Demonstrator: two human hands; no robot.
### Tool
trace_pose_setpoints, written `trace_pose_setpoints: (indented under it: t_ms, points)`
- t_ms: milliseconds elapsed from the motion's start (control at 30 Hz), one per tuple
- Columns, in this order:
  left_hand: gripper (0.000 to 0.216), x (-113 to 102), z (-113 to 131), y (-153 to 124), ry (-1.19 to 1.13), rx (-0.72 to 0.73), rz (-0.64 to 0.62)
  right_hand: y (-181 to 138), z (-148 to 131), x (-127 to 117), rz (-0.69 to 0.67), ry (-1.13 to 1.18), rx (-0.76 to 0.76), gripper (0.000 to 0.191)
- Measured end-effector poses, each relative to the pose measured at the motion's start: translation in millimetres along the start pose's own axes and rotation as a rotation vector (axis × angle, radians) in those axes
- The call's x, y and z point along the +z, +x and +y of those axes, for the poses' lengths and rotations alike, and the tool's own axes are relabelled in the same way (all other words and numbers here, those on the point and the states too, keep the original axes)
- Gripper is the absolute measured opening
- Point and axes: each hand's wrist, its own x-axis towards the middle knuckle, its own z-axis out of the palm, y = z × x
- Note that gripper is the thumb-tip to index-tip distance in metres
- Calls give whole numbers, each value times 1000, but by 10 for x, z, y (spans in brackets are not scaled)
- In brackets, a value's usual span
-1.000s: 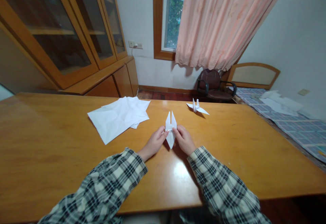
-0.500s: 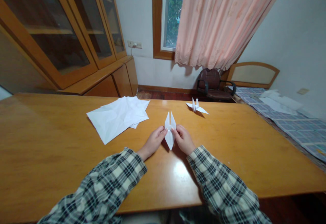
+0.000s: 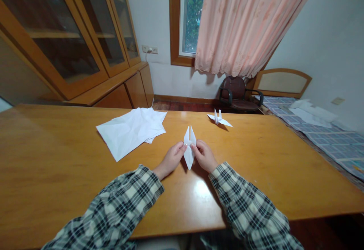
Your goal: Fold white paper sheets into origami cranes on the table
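Note:
A folded white paper (image 3: 189, 159) is held just over the table, between both hands. Its far end splits into two narrow points, while the near end tapers to a single point. My left hand (image 3: 172, 158) pinches its left edge, thumb on top. On the opposite edge my right hand (image 3: 205, 157) pinches it the same way. The fingers beneath the paper are partly hidden. Beyond my right hand, a finished-looking white paper crane (image 3: 218, 118) with spread wings stands near the table's far edge.
Several creased white paper sheets (image 3: 133, 130) lie overlapping on the wooden table (image 3: 71, 182), left of my hands. Past the table are a glass-door cabinet (image 3: 85, 53), a brown armchair (image 3: 237, 91) and a bed (image 3: 321, 136) at the right.
The near point of the folded paper has tipped slightly toward me. Both hands keep their grip in nearly the same place.

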Motion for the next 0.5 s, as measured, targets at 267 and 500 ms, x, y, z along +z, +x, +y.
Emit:
trace_pose_setpoints:
  t_ms: [267, 500]
  points:
    - [33, 1, -2, 10, -33, -8, 21, -3, -14, 2, 7, -4, 17, 33]
    - [32, 11, 3, 27, -231, -54, -39, -2, -5, 16, -26, -19, -7, 35]
